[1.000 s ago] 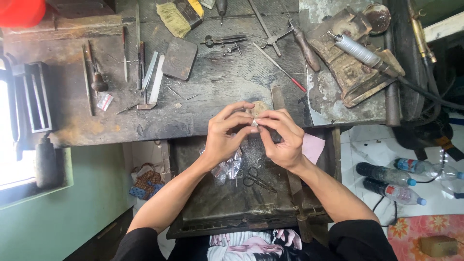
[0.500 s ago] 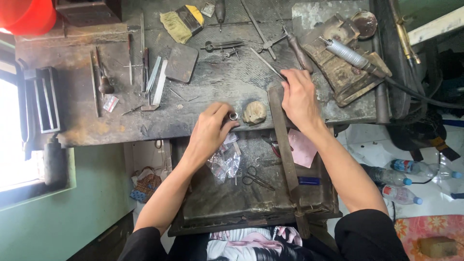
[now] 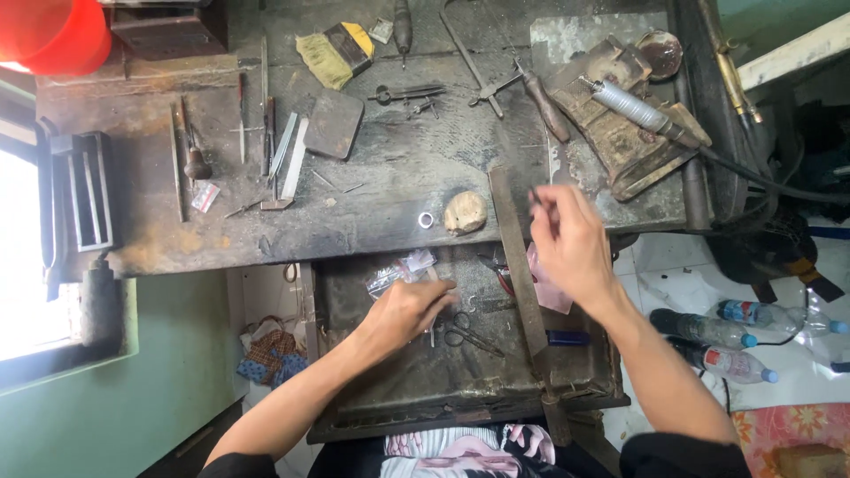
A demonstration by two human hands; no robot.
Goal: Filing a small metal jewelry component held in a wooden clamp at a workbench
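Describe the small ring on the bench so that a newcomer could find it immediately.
Start at the dark workbench and follow its front edge above the open drawer. The small ring lies just left of a tan lump; it alone is pale, round and hollow.

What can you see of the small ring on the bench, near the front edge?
The ring is a small, pale, silvery band that looks like metal, with an open centre showing the dark bench through it. It lies flat on the worn dark benchtop, close to the front edge, just left of a tan rounded lump and apart from it. Neither hand touches it: the left hand is down in the open drawer, and the right hand is raised off to its right. Finer detail is too small to tell.
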